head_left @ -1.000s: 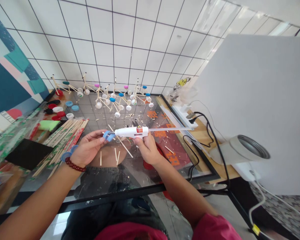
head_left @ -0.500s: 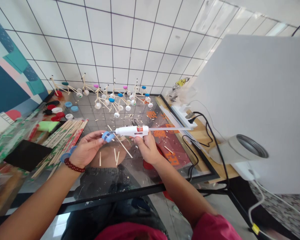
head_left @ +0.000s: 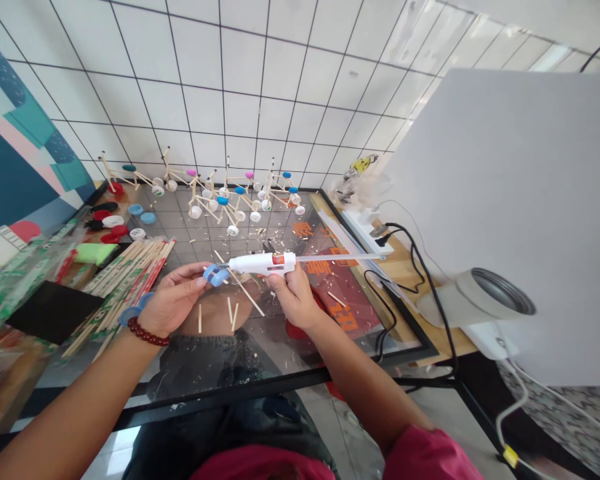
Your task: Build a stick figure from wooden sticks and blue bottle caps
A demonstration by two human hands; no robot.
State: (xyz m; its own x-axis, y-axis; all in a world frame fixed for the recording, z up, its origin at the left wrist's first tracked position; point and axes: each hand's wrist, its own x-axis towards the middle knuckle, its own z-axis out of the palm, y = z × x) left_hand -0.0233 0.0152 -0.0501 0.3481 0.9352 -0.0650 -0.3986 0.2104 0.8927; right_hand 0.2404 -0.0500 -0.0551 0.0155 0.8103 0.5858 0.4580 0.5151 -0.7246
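"What's above the glass counter (head_left: 230, 393)?"

"Both your hands."

"And your right hand (head_left: 295, 297)?"

"Clenched around a white hot glue gun (head_left: 263, 264), its nozzle right at a blue bottle cap (head_left: 215, 275)."

"Your left hand (head_left: 173, 300)?"

"Grasping that cap in its fingertips."

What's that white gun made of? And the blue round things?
The glue gun looks like smooth, slightly shiny white plastic, with a rounded, moulded body. The blue bottle caps look like glossy plastic too, judging by their shine and bright even colour, though they're too small here to be sure.
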